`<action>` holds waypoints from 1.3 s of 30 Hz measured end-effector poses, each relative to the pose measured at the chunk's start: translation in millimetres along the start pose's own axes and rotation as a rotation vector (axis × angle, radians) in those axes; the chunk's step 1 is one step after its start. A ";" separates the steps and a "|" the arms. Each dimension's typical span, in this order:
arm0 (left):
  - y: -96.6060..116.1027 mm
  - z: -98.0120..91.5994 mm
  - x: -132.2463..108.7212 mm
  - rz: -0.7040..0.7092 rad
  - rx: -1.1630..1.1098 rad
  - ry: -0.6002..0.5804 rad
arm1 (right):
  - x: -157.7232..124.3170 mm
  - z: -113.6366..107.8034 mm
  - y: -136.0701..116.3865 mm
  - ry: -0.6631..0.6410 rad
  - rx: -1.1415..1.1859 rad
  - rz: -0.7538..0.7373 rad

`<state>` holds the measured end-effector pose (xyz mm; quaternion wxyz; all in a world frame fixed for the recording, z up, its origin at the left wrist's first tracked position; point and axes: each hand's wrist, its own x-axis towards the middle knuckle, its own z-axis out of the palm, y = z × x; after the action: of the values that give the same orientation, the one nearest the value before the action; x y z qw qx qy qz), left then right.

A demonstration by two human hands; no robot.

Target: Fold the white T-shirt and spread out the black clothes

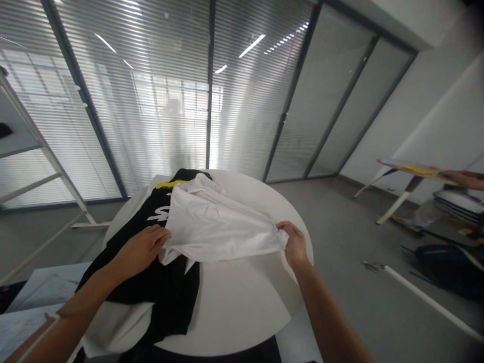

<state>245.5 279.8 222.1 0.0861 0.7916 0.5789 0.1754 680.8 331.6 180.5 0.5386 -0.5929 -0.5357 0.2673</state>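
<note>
A white shirt [223, 227] lies bunched and partly folded on a round white table [242, 307]. My right hand [294, 246] pinches its right end between fingers and thumb. My left hand [141, 249] is at its left edge, fingertips gripping the cloth. Under and beside the shirt spreads a black garment [166, 287] with white lettering [159, 214] and a yellow strip [170, 184] at its far end. Part of the black garment is hidden by the white shirt and my left forearm.
A co-worker's hand [463, 179] rests on a board on a side table [401, 174] at right. Below it are a stack of folded clothes [454, 204], a dark bag [442, 267] and a white tube [427, 297]. A white rack [38, 156] stands at left.
</note>
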 end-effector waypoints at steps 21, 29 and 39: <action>4.0 -44.1 -17.1 -0.086 -0.468 -0.338 | 0.2 -17.7 -25.2 -0.807 -0.825 -0.105; -2.7 -43.2 33.8 -0.119 -0.306 -0.390 | 37.6 32.5 -51.6 -0.649 -0.899 -0.225; -34.3 31.9 171.6 -0.159 0.052 0.119 | 58.1 180.2 -54.3 -0.505 -0.723 -0.559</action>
<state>273.1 455.2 211.5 0.0447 0.7334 0.6483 0.1994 517.2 440.4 196.0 0.2041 -0.4925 -0.8448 0.0462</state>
